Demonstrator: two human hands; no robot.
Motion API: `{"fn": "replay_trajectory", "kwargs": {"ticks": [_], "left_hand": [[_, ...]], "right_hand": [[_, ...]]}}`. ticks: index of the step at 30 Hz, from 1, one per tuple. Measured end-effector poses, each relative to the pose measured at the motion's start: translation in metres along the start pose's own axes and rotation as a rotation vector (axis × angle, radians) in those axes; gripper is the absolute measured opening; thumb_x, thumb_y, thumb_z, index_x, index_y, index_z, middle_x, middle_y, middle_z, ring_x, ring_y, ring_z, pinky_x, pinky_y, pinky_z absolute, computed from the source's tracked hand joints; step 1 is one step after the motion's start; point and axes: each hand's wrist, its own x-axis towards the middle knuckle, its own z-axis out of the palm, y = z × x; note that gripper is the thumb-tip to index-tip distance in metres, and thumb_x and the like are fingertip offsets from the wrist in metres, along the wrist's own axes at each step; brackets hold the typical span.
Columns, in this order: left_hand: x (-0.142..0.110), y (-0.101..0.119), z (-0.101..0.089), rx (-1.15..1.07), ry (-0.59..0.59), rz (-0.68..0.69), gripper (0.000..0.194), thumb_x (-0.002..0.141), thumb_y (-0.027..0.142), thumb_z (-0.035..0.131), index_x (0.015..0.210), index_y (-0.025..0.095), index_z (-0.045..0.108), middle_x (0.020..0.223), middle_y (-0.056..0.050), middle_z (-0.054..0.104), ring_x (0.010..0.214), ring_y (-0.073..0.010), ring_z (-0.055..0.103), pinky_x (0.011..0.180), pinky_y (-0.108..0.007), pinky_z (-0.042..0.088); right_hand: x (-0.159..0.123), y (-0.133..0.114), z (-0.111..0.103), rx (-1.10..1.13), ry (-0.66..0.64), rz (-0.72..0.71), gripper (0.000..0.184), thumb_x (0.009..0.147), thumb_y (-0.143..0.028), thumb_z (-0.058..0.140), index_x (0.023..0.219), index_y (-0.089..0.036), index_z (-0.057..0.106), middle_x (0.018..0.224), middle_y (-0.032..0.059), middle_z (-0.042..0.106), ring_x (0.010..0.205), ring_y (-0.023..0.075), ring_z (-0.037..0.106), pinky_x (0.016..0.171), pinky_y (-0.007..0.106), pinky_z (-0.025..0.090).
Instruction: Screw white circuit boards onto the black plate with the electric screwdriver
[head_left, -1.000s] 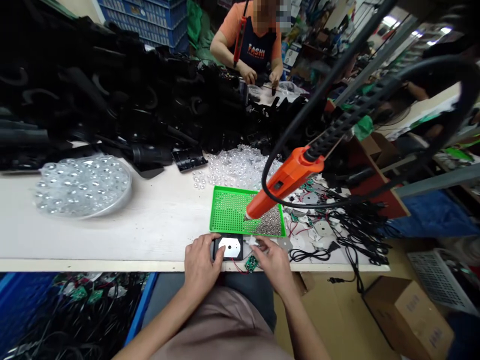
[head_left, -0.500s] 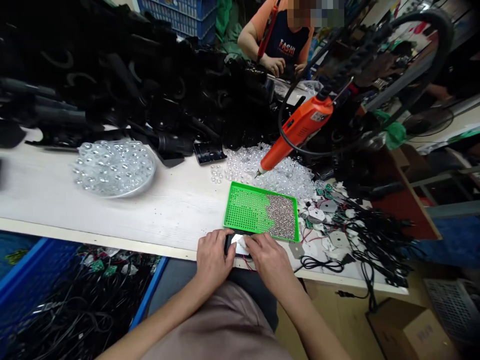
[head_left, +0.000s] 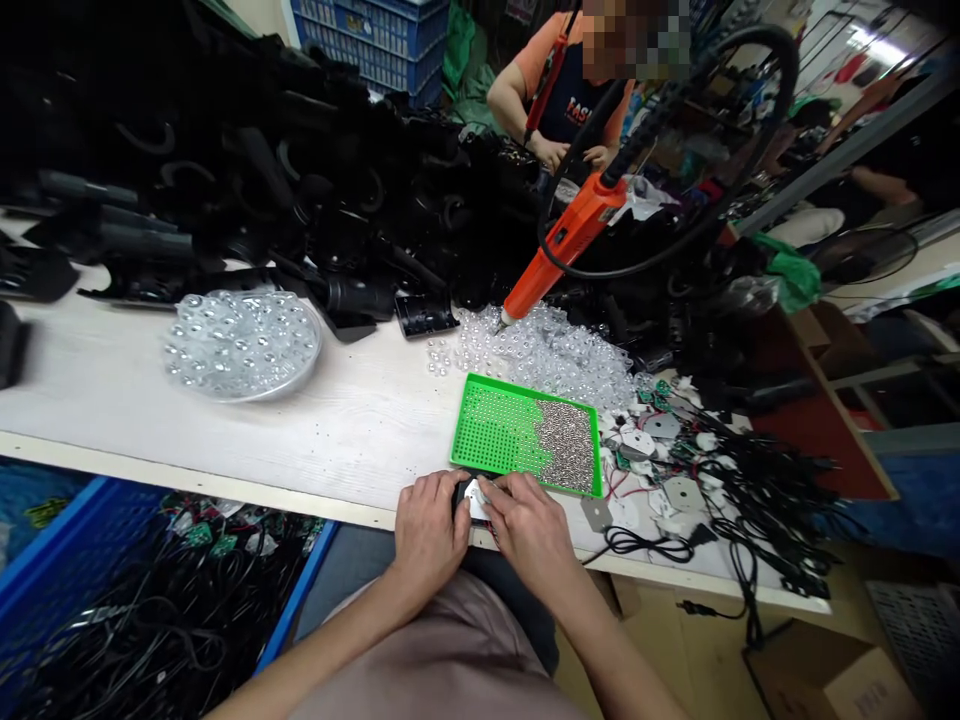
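Both my hands sit together at the near table edge. My left hand (head_left: 429, 530) grips a black plastic housing (head_left: 460, 497) from its left side. My right hand (head_left: 529, 530) has its fingers on a small white piece (head_left: 474, 499) on top of that housing, and the two hands hide most of it. Just beyond them lies a green perforated tray (head_left: 487, 430), with small silver screws heaped in its right half. An orange electric screwdriver (head_left: 566, 245) hangs on its cable well beyond my hands.
Clear plastic lenses lie in a loose heap (head_left: 540, 350) and a round dish (head_left: 241, 345) on the white table (head_left: 300, 440). Black plastic parts (head_left: 300, 200) pile behind them. Circuit boards and cables (head_left: 675, 470) lie right. A co-worker's hands (head_left: 574, 152) work opposite. A blue crate of wires (head_left: 150, 590) stands below left.
My hands have closed in together over the black housing, now mostly hidden. The view has turned, shifting the table and hanging screwdriver across the picture.
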Motion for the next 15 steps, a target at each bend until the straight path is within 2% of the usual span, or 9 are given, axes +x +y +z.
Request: {"fn": "replay_trajectory", "kwargs": {"ticks": [3, 6, 8, 10, 11, 12, 15], "left_hand": [[-0.001, -0.004, 0.001, -0.017, 0.004, 0.020, 0.024, 0.092, 0.022, 0.046, 0.114, 0.020, 0.055, 0.105, -0.007, 0.065, 0.096, -0.0251, 0.058, 0.078, -0.038, 0.041], [-0.004, -0.010, 0.000, -0.067, 0.041, 0.069, 0.028, 0.094, 0.029, 0.045, 0.120, 0.021, 0.053, 0.110, -0.009, 0.063, 0.101, -0.0248, 0.058, 0.081, -0.038, 0.044], [-0.003, -0.013, -0.003, -0.100, 0.106, 0.128, 0.031, 0.095, 0.032, 0.045, 0.124, 0.021, 0.052, 0.113, -0.010, 0.062, 0.104, -0.0244, 0.057, 0.084, -0.038, 0.045], [0.002, -0.012, -0.006, -0.114, 0.156, 0.213, 0.033, 0.095, 0.032, 0.047, 0.126, 0.021, 0.052, 0.116, -0.010, 0.061, 0.107, -0.0244, 0.056, 0.088, -0.038, 0.044], [0.006, -0.010, -0.008, -0.114, 0.158, 0.259, 0.034, 0.094, 0.032, 0.048, 0.127, 0.022, 0.052, 0.118, -0.010, 0.061, 0.108, -0.0247, 0.056, 0.089, -0.038, 0.044], [0.011, -0.008, -0.009, -0.111, 0.141, 0.302, 0.035, 0.094, 0.032, 0.049, 0.127, 0.022, 0.053, 0.119, -0.010, 0.062, 0.109, -0.0250, 0.056, 0.090, -0.039, 0.044], [0.024, -0.001, -0.008, -0.086, 0.039, 0.383, 0.037, 0.092, 0.034, 0.052, 0.127, 0.021, 0.055, 0.118, -0.010, 0.064, 0.107, -0.0250, 0.057, 0.089, -0.040, 0.045]], "right_hand": [[-0.002, 0.002, -0.005, 0.073, -0.029, 0.018, 0.033, 0.091, -0.021, 0.053, 0.122, -0.022, 0.064, 0.096, 0.0099, 0.068, 0.093, 0.0262, 0.061, 0.081, 0.042, 0.053], [-0.005, 0.029, -0.019, 0.404, -0.012, 0.053, 0.032, 0.092, -0.031, 0.052, 0.122, -0.027, 0.064, 0.113, 0.0085, 0.068, 0.106, 0.0255, 0.061, 0.091, 0.044, 0.051], [-0.004, 0.056, -0.029, 0.700, 0.105, 0.215, 0.035, 0.094, -0.042, 0.046, 0.119, -0.026, 0.065, 0.114, 0.0088, 0.069, 0.107, 0.0237, 0.063, 0.093, 0.043, 0.051], [0.004, 0.080, -0.035, 0.937, 0.195, 0.397, 0.045, 0.093, -0.052, 0.042, 0.113, -0.020, 0.066, 0.105, 0.0115, 0.072, 0.098, 0.0228, 0.068, 0.087, 0.041, 0.054], [0.011, 0.088, -0.036, 1.003, 0.167, 0.445, 0.049, 0.092, -0.055, 0.040, 0.110, -0.017, 0.066, 0.101, 0.0129, 0.073, 0.093, 0.0222, 0.069, 0.083, 0.039, 0.056], [0.019, 0.092, -0.035, 1.031, 0.085, 0.456, 0.053, 0.091, -0.057, 0.039, 0.108, -0.015, 0.066, 0.100, 0.0142, 0.073, 0.089, 0.0213, 0.070, 0.080, 0.037, 0.056], [0.046, 0.089, -0.022, 0.963, -0.228, 0.394, 0.052, 0.092, -0.054, 0.036, 0.102, -0.013, 0.067, 0.095, 0.0146, 0.074, 0.079, 0.0177, 0.072, 0.074, 0.032, 0.056]]}}
